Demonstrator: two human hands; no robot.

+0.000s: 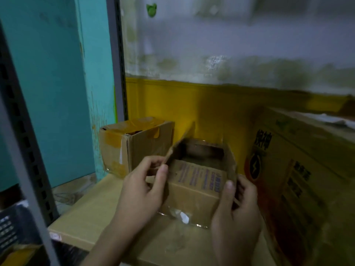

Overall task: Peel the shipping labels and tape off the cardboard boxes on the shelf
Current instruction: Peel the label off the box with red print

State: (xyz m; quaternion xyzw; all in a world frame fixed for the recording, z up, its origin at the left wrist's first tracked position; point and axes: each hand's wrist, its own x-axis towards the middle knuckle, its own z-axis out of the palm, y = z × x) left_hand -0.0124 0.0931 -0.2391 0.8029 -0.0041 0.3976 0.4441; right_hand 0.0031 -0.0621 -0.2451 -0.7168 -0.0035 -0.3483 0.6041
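Head view is showing the small open box (194, 189) at the centre of the frame, sitting on a flat cardboard sheet (92, 214) that is lining the shelf (116, 73). The left hand (142, 191) is pinching the raised flap at the box's 9 o'clock corner. The right hand (236, 210) is wrapping the wall at 3 o'clock, thumb lying on the near side. Both hands are clamped on the box, with the box body between them.

From where I am standing, the box is looking light, and nothing is showing inside it. The corrugated board is looking worn and soft, with frayed flap edges, so it is likely to buckle under a hard squeeze. Gripping at the corners, where two walls are bracing each other, is the safer hold.

Glossy clear tape (180, 215) is running along the lower edge at 6 o'clock, with a white label scrap (184, 217) clinging to it. The film is probably thin and prone to tearing. I would judge that picking at a lifted edge and pulling low along the face is called for. The print on the front face is too blurred for reading.

A second box (138, 148), carrying yellow tape (115, 141), is standing at 10 o'clock. A large printed carton (299, 179) is standing at 3 o'clock.
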